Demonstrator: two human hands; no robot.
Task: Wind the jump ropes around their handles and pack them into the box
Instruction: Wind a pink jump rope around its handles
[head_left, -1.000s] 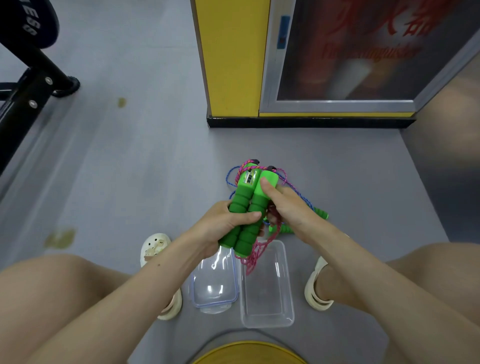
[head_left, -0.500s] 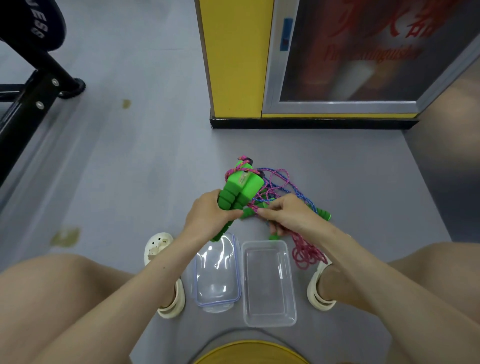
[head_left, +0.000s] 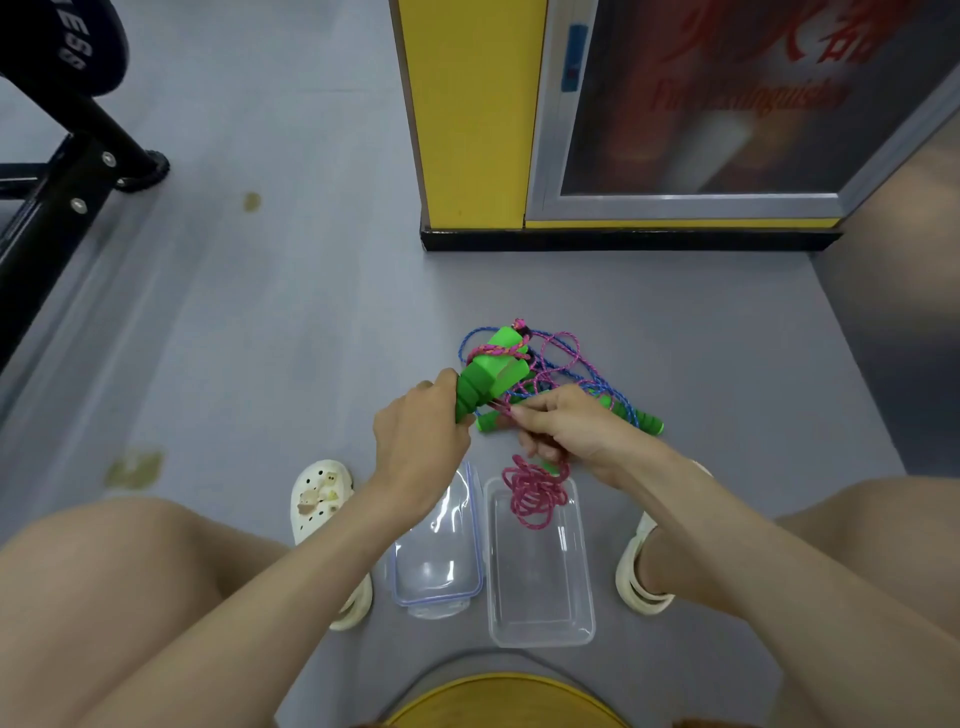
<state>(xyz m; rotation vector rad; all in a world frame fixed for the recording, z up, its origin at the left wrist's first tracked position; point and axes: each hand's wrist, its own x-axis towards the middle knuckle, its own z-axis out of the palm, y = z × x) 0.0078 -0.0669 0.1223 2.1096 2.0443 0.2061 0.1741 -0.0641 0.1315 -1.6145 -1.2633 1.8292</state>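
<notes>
The right hand (head_left: 571, 431), having left the green handles (head_left: 491, 376), is drawing the pink rope (head_left: 535, 496) across them, its slack loops seemingly swinging over the clear box (head_left: 540, 640).

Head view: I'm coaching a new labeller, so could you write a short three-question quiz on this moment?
1. Fill in: the right hand pinches a rope coloured ___.
2. Which hand grips the paired green handles? A. left hand B. right hand C. both
3. True or false: the box already holds a pair of handles.

Key: 1 pink; 2 A; 3 false.
</notes>
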